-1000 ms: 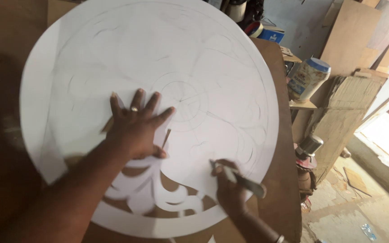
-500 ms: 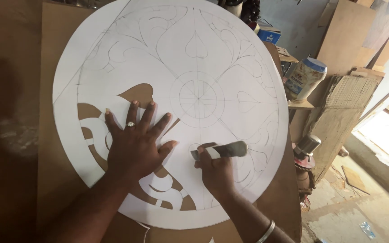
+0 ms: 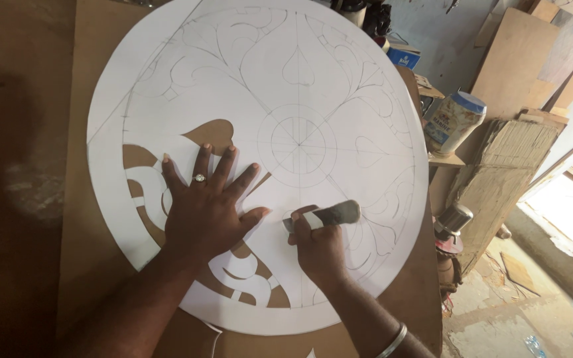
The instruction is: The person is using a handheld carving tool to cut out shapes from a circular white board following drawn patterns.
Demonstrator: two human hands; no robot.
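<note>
On the brown board surface (image 3: pixel 81 199) lies the white paper disc (image 3: pixel 339 86); the left hand (image 3: pixel 203 212) presses it, fingers spread, while the right hand (image 3: pixel 319 248) pinches a grey cutter (image 3: pixel 329 214). Beyond stand a plastic jar (image 3: pixel 455 120) and stacked boards (image 3: pixel 505 179).

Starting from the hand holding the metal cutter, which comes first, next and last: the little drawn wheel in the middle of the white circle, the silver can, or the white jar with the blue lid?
From the right hand:
1. Drawn wheel, just above it at the centre of the white circle.
2. Silver can, off to the right, past the circle's edge.
3. White jar with the blue lid, farther up on the right.
</note>
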